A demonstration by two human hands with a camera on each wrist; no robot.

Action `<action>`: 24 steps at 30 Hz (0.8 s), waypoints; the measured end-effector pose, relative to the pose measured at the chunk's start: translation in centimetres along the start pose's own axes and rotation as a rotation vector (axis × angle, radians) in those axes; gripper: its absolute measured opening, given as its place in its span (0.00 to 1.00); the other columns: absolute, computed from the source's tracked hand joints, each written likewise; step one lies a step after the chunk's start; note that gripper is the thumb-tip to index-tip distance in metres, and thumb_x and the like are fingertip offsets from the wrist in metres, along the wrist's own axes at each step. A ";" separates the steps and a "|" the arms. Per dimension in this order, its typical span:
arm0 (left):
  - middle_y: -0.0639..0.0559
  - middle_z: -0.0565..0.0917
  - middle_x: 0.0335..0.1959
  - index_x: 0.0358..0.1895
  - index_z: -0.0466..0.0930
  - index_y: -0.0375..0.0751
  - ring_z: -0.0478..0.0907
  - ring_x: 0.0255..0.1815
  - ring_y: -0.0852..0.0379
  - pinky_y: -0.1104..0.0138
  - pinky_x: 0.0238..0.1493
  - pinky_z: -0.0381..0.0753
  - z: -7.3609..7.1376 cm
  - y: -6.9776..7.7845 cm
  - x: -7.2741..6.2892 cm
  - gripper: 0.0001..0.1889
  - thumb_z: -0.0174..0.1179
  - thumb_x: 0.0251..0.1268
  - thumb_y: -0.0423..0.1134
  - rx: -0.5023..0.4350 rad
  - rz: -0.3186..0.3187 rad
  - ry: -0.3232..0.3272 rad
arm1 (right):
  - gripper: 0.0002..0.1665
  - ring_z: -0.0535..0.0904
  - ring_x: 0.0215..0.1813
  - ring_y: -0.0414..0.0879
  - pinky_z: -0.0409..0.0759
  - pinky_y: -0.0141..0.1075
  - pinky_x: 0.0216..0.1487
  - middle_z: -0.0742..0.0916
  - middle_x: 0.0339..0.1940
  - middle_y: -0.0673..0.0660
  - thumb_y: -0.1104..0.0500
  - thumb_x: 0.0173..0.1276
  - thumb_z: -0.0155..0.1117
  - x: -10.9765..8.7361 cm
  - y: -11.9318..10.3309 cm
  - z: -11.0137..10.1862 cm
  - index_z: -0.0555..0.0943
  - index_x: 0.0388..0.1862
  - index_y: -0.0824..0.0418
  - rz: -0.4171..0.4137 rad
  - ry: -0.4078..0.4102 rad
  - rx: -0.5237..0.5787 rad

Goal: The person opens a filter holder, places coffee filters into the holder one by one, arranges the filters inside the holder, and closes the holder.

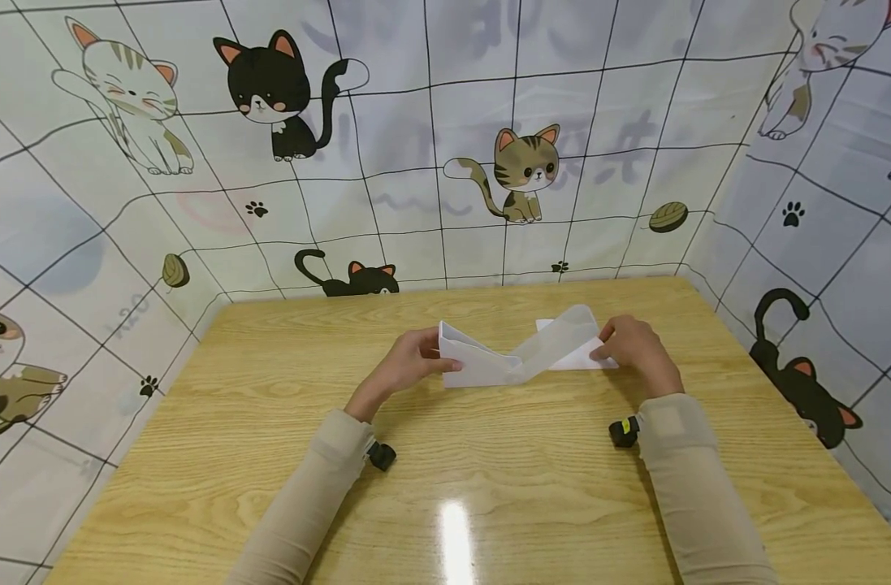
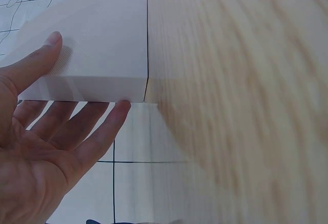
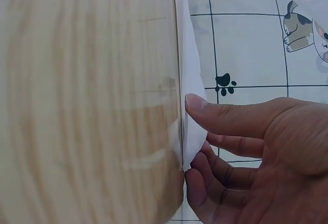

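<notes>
A white, open-topped folder-like piece (image 1: 482, 374) stands on the table, its upper edge sloping down to the right. My left hand (image 1: 403, 366) grips its left end, the thumb on one broad face and the fingers spread along the narrow end, as the left wrist view shows on the white piece (image 2: 102, 39). From its right end a translucent, round-ended flap (image 1: 562, 335) slants up to the right. Behind that flap is a flat white sheet (image 1: 580, 360). My right hand (image 1: 635, 348) pinches the sheet's right edge; the right wrist view shows the thumb over the white sheet (image 3: 192, 65).
The wooden table (image 1: 525, 479) runs back to a cloth wall (image 1: 387, 187) with grid lines and cartoon cats. Side walls of the same cloth flank it. Black wrist cameras sit at the left cuff (image 1: 343, 439) and the right cuff (image 1: 672, 422).
</notes>
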State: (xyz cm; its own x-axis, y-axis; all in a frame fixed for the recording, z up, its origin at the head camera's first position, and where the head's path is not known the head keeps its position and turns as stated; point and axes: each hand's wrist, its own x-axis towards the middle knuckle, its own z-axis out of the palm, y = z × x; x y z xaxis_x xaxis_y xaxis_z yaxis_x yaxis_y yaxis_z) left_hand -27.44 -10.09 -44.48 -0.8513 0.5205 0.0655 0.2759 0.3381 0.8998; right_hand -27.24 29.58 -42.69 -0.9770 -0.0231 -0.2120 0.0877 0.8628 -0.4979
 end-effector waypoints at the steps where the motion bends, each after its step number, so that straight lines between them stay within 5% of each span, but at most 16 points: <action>1: 0.45 0.88 0.55 0.60 0.83 0.44 0.90 0.50 0.51 0.59 0.51 0.88 0.0 0.0 0.0 0.21 0.73 0.65 0.40 -0.003 0.000 0.001 | 0.24 0.77 0.43 0.58 0.76 0.45 0.43 0.85 0.49 0.70 0.56 0.68 0.72 0.0 0.1 0.0 0.79 0.53 0.74 -0.003 0.001 -0.002; 24: 0.50 0.89 0.53 0.58 0.84 0.48 0.89 0.49 0.53 0.60 0.50 0.88 0.0 0.0 0.0 0.19 0.74 0.64 0.40 -0.003 -0.009 0.005 | 0.15 0.78 0.41 0.58 0.76 0.43 0.36 0.85 0.54 0.72 0.63 0.68 0.67 0.1 0.1 0.4 0.83 0.50 0.71 -0.021 0.063 -0.031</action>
State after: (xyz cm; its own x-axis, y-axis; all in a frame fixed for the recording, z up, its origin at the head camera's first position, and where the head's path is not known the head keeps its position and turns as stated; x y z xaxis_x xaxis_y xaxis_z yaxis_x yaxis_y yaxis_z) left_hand -27.43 -10.07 -44.44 -0.8560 0.5136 0.0592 0.2668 0.3407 0.9015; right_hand -27.24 29.45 -43.10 -0.9889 -0.0105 -0.1485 0.0621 0.8776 -0.4754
